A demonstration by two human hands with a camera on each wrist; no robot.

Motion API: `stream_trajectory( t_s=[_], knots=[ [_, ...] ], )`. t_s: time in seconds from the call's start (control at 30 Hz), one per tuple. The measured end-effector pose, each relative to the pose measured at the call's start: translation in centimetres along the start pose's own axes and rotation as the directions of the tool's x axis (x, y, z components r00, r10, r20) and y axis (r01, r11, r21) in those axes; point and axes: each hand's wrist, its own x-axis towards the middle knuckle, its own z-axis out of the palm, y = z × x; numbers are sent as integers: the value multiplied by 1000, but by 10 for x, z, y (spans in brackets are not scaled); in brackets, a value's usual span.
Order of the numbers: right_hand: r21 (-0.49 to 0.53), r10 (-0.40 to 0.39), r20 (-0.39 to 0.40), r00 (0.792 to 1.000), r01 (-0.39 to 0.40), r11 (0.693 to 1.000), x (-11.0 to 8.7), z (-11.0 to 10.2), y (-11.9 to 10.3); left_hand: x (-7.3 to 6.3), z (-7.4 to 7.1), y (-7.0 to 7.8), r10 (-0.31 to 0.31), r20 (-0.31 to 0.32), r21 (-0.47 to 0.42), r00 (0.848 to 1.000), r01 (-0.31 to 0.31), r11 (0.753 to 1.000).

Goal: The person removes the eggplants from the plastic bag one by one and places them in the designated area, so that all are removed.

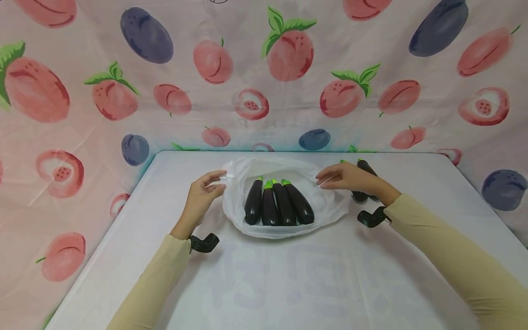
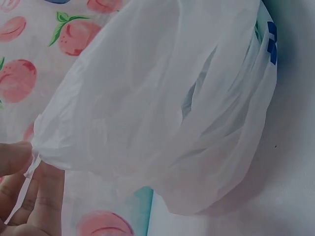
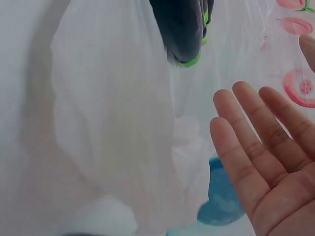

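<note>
1. Fruit-printed cloth (image 1: 231,23), creased in places and patterned with pink and dusky blue shapes, hangs behind the smooth, pale tabletop (image 1: 288,284).
2. On the tabletop sits a white plastic bag (image 1: 235,201), thin, crinkled and slightly see-through, its near edge curving in a loose, rounded fold.
3. Four eggplants (image 1: 282,204) lie side by side inside it, glossy and almost black, plump at the end nearest me and tapering to bright green caps that point towards the cloth.
4. My left hand (image 1: 200,197) pinches the bag's left edge between thumb and fingers.
5. My right hand (image 1: 346,178) is released beside the bag's right side, fingers extended; I cannot tell whether the fingertips touch the plastic.
6. More eggplants (image 1: 366,167) rest on the tabletop beyond my right hand and partly hidden by it, so their full count is unclear.
7. My left wrist view alone shows a thin twisted strip of plastic running down across my fingers, and a dark blue mark (image 2: 272,42) on the bag.
8. My right wrist view bares my palm, fingers a little apart, with green-tipped eggplant ends above; only the head view shows all four bagged ones whole.
</note>
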Motion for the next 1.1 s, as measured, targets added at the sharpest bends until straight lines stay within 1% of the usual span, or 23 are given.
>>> stream_trajectory(
  t_s=[0.1,0.23,0.33,0.43,0.57,0.83,1.1],
  knots=[
    [22,5,10,1000,-5,1000,4,4,-2,0,0,0,9,1,-23,1000,-9,1000],
    [73,33,35,999,-36,997,10,10,-5,1,0,0,11,2,-34,1000,-11,999],
    [111,43,56,998,-49,993,15,14,-5,1,0,0,8,1,-40,1000,-8,999],
    [143,36,80,996,-47,989,19,17,-6,1,0,-1,3,-3,-44,1000,-3,999],
    [183,54,103,993,-73,980,25,21,-6,1,0,-1,-6,-4,-48,1000,6,999],
    [252,149,101,984,-170,953,36,27,-3,1,-1,-1,-10,-2,-53,1000,10,999],
    [288,202,110,973,-226,931,45,32,-2,1,0,-1,-12,-7,-43,1000,11,999]
  ],
)
